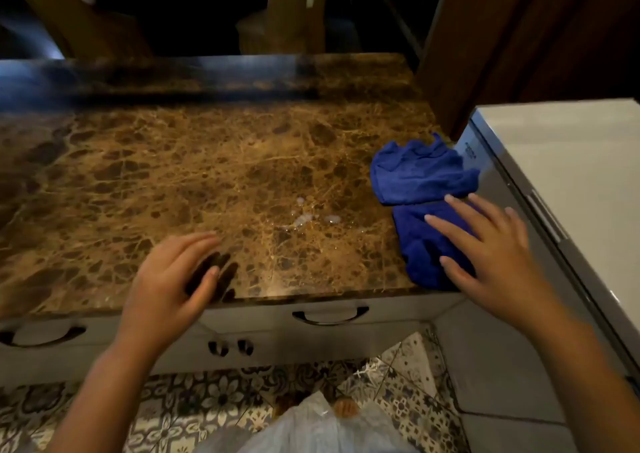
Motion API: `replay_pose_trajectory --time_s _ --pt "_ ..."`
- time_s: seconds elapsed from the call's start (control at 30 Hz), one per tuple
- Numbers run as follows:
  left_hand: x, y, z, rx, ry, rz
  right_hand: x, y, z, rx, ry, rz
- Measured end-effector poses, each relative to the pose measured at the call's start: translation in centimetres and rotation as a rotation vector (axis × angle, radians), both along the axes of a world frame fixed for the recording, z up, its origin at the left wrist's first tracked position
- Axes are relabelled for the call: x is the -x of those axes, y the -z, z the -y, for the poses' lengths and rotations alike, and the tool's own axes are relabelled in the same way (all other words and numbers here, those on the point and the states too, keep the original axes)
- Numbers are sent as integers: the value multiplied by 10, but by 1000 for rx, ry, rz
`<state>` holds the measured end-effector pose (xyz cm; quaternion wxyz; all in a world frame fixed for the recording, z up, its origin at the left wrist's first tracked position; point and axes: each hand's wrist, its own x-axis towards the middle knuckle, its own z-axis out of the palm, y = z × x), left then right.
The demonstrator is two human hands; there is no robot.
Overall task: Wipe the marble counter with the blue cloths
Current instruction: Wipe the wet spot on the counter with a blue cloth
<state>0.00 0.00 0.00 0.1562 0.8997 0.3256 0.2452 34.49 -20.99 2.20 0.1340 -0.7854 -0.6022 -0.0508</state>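
A brown veined marble counter (194, 175) fills the middle of the view. Two blue cloths lie at its right end: a lighter crumpled one (420, 172) further back and a darker one (420, 244) at the front corner. My right hand (491, 255) hovers with fingers spread over the darker cloth, fingertips on or just above it; no grip shows. My left hand (173, 286) hangs open above the counter's front edge, holding nothing. A few small whitish wet spots (304, 217) sit on the marble between the hands.
A white appliance (561, 161) stands against the counter's right end. A dark wooden panel (491, 37) rises behind it. White drawers with dark handles (330, 315) run below the counter's front edge. Patterned floor tiles (207, 404) lie underneath.
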Motion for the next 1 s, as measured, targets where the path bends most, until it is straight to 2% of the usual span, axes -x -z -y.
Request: replay_pose_trajectory --time_s 0.1,0.17,0.27,0.37,0.5,0.57,0.7,0.77,0.87,1.0 --pt "0 5 -36 -3 -126 -251 -26 0 -5 265 -59 10" --pt "1 15 -56 87 -183 -407 -34 2 -9 471 -64 -77" --pt "4 33 -65 98 -224 -529 -38 6 -15 575 -72 -156" --pt "3 35 -66 73 -242 -508 -41 7 -17 486 -87 -136" --pt "3 36 -65 63 -252 -494 -34 19 -18 180 -122 -64" --pt "3 37 -65 60 -256 -488 -31 19 -17 101 -128 -145" --pt "4 38 -65 64 -272 -503 -18 -15 -32 -102 -49 -479" --pt "3 38 -65 65 -270 -502 -11 -33 -57 -161 -94 -516" --pt "3 37 -64 66 -271 -485 -8 -36 -118 -158 -166 -428" --pt "3 36 -64 73 -281 -488 1 -8 -198 -44 -55 -223"
